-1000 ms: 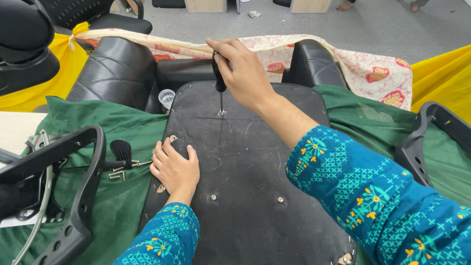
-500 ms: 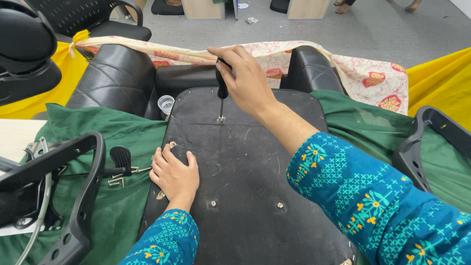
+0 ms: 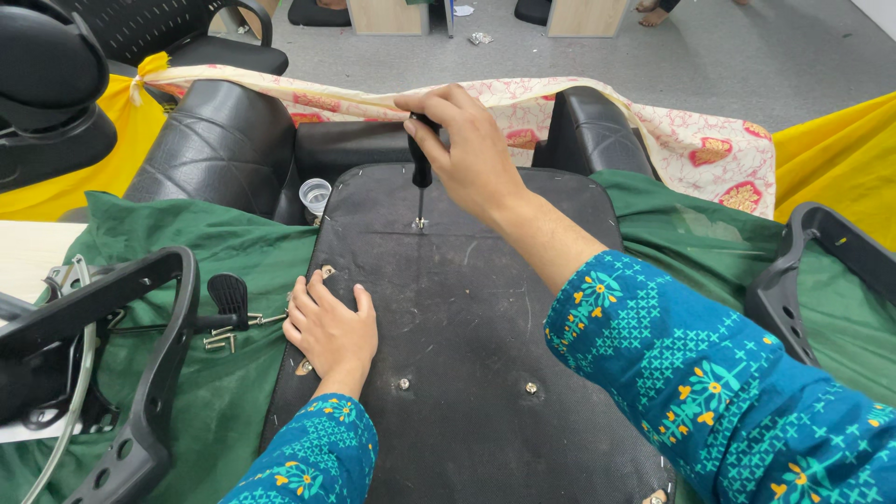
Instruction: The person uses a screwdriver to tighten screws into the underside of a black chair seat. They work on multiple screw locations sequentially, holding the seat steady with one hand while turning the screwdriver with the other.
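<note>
While the black seat base (image 3: pixel 467 327) lies upside down across the green cloth (image 3: pixel 215 261), a screwdriver (image 3: pixel 420 173) is held upright over its far end by the right hand (image 3: pixel 476 154). The grip of that hand is pressed together around the black handle, with the fingers curled over the top and the thumb along the side. The thin metal shaft points straight down, and its tip is set on a screw (image 3: pixel 419 224) near the far middle of the panel. The left hand (image 3: pixel 331 327) is laid flat on the near left edge of the seat base, fingers spread and pressing down, holding nothing. Two more screws (image 3: pixel 404 383) (image 3: pixel 530 387) are seen in the panel, just right of that hand. Both forearms are covered by blue patterned sleeves (image 3: pixel 709 392).

Just left of the left hand, a few loose bolts (image 3: pixel 219 341) and a black lever (image 3: pixel 229 294) rest on the cloth. A black armrest frame (image 3: pixel 140 373) lies at the near left, and a second one (image 3: pixel 812 271) at the right. A small clear plastic cup (image 3: pixel 315 196) stands at the far left corner of the seat base, against black padded cushions (image 3: pixel 219 140). A floral cloth (image 3: pixel 672 131) is draped across the far side, with yellow fabric (image 3: pixel 840 154) at the right.
</note>
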